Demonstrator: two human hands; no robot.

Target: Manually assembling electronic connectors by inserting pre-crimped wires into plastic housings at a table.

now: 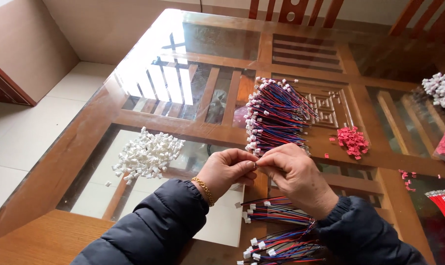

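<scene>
Left hand (226,169): fingertips pressed together against those of the right hand (292,172), both pinching a small part at the near end of the wire bundle (276,115); the part itself is too small to tell. Bundle: red, blue and black leads with white plugs, lying on the glass-topped bench (85,142) just beyond the fingers. Finished leads (276,230): below the wrists. White housings (146,156): heap, left. Red housings (352,141): heap, right. Risk, judged: tiny piece slips from the pinch and is lost among the loose leads; sleeves may drag the near wires askew
</scene>
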